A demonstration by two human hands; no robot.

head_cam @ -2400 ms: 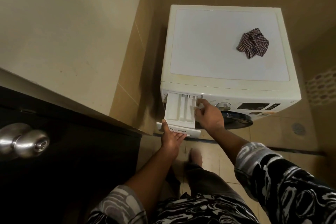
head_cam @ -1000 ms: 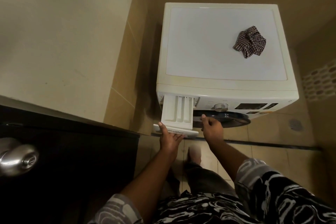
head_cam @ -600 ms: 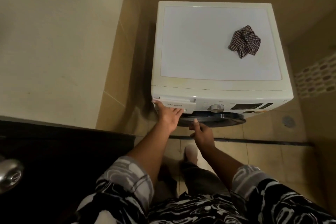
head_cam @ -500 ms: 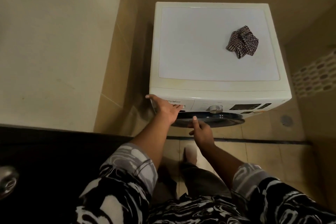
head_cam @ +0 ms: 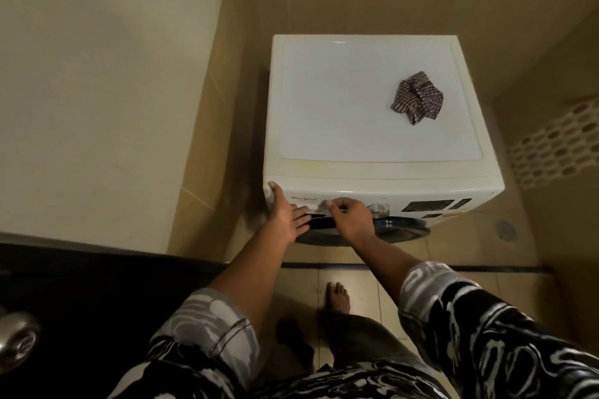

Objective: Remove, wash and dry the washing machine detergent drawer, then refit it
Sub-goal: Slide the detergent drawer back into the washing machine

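Note:
The white washing machine [head_cam: 372, 172] stands against the tiled wall. Its detergent drawer [head_cam: 304, 198] sits flush in the front panel at the upper left, with the brand name on its face. My left hand [head_cam: 287, 214] lies flat against the drawer front, thumb up at the machine's left corner, fingers straight. My right hand [head_cam: 351, 215] is at the drawer's right end, fingers bent loosely toward the panel; I cannot see anything held in it. A crumpled checked cloth [head_cam: 417, 96] lies on the machine's top at the right.
A control knob [head_cam: 380, 208] and dark display [head_cam: 428, 205] sit right of the drawer, above the round door [head_cam: 398, 226]. A dark door with a metal knob [head_cam: 14, 342] fills the lower left. My bare foot [head_cam: 337, 296] stands on the tiled floor; a floor drain [head_cam: 505, 230] lies right.
The drawer, pulled out a second ago, was pushed in by my left hand and now sits flush. My right hand rose from below the panel to the drawer's right end.

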